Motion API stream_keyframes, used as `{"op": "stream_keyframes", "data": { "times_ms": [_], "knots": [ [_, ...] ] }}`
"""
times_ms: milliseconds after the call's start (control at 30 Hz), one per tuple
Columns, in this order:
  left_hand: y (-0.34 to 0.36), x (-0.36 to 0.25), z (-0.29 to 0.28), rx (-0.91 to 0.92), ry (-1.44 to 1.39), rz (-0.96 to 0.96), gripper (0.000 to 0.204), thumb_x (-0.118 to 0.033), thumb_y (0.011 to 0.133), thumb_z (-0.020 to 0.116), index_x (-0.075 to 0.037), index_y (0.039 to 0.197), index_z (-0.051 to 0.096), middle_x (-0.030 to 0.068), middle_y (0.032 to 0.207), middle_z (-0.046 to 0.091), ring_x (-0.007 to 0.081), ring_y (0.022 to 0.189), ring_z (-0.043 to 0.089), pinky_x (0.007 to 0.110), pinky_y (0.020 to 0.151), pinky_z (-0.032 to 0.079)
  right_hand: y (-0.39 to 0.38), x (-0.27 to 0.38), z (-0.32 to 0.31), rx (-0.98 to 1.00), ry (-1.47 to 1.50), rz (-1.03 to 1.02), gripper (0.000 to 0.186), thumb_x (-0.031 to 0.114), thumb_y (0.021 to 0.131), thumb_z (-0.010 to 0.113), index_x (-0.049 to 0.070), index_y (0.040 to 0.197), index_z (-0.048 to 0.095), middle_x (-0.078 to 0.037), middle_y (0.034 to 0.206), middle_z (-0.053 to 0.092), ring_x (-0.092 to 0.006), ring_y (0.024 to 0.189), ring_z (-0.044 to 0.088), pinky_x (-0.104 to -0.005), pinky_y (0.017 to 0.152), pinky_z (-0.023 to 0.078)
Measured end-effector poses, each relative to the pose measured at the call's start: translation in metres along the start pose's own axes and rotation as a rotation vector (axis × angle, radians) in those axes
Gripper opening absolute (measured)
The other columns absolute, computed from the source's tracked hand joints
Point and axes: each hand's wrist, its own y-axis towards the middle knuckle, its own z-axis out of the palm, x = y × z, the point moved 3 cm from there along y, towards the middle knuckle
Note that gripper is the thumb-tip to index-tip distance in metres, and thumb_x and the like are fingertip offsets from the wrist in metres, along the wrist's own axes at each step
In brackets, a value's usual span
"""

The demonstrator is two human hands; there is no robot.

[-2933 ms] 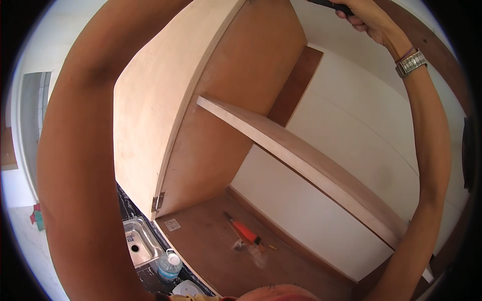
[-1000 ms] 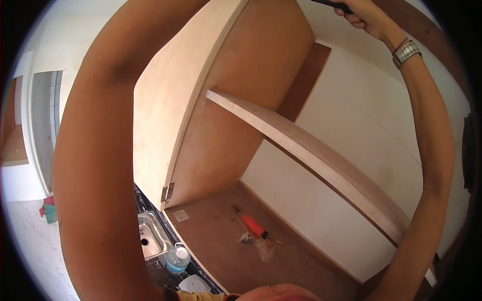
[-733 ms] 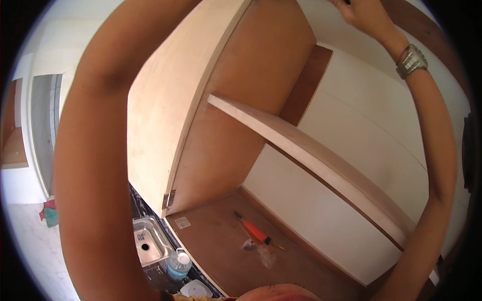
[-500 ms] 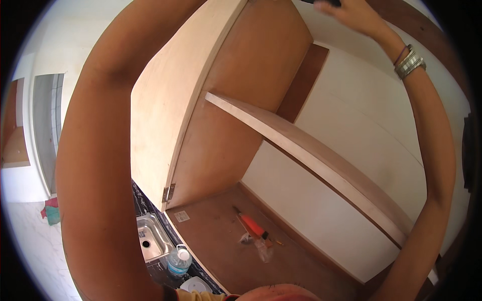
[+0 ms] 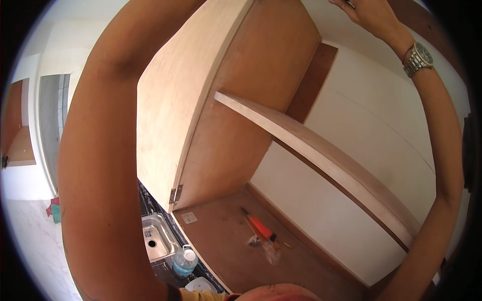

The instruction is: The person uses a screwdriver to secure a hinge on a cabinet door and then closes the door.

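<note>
My left arm rises along the left side and leaves the picture at the top, so my left hand is out of sight. My right hand (image 5: 372, 17) is raised at the upper right, a metal watch (image 5: 418, 59) on its wrist. Its fingers are bent around a small dark thing that the top edge cuts off; its kind does not show. Between my arms stands a wooden cabinet, its pale door (image 5: 173, 95) swung open on a metal hinge (image 5: 175, 194). A shelf (image 5: 311, 145) crosses the inside.
On the brown cabinet floor (image 5: 216, 241) lie a red-and-black hand tool (image 5: 262, 229) and a clear plastic bag (image 5: 272, 255). Below at left are a steel sink (image 5: 159, 240), a large water bottle (image 5: 185, 261) and a white lid-like thing (image 5: 201, 285) on a dark counter.
The cabinet has shifted slightly right in the view. My right hand has moved a little right and up, and its wrist has turned, showing the watch face.
</note>
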Motion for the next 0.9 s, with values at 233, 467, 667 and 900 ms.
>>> {"op": "stream_keyframes", "data": {
  "times_ms": [233, 467, 667, 900],
  "knots": [
    [0.005, 0.004, -0.005, -0.034, 0.049, 0.012, 0.015, 0.0, 0.09, 0.063, 0.002, 0.1, 0.074, 0.0146, 0.086, 0.074, 0.0267, 0.07, 0.074, 0.039, 0.058, 0.063, 0.01, -0.021, 0.013, 0.462, 1.07, 1.155, 0.024, 0.022, 0.096, 0.069, 0.006, 0.113, 0.074, -0.011, 0.074, 0.063, -0.0252, 0.058, 0.058, -0.039, 0.053, 0.047],
    [-0.002, -0.01, -0.006, 0.017, 0.085, 0.052, 0.014, -0.004, 0.092, 0.066, 0.001, 0.101, 0.074, 0.0135, 0.088, 0.074, 0.0262, 0.07, 0.074, 0.039, 0.06, 0.063, -0.003, -0.005, 0.012, -0.241, 0.0, -0.184, 0.026, 0.024, 0.103, 0.06, 0.004, 0.105, 0.075, 0.0, 0.067, 0.053, -0.0071, 0.051, 0.04, -0.0255, 0.042, 0.03],
    [-0.013, -0.006, -0.002, -0.052, 0.027, -0.003, 0.012, -0.006, 0.093, 0.065, 0.002, 0.097, 0.074, 0.013, 0.083, 0.074, 0.0252, 0.068, 0.074, 0.038, 0.057, 0.062, 0.021, -0.014, 0.002, 0.349, 0.775, 0.913, 0.028, 0.023, 0.101, 0.062, -0.001, 0.111, 0.073, -0.003, 0.071, 0.06, -0.0127, 0.058, 0.053, -0.029, 0.051, 0.045],
    [-0.004, 0.001, -0.004, -0.021, 0.02, 0.09, 0.014, 0.002, 0.087, 0.06, 0.0, 0.094, 0.073, 0.0122, 0.079, 0.073, 0.0242, 0.067, 0.074, 0.038, 0.059, 0.061, 0.017, -0.028, 0.014, 0.189, 0.584, 0.616, 0.028, 0.019, 0.096, 0.068, -0.001, 0.115, 0.072, -0.012, 0.077, 0.068, -0.0241, 0.073, 0.068, -0.0403, 0.068, 0.055]
  ]
}}
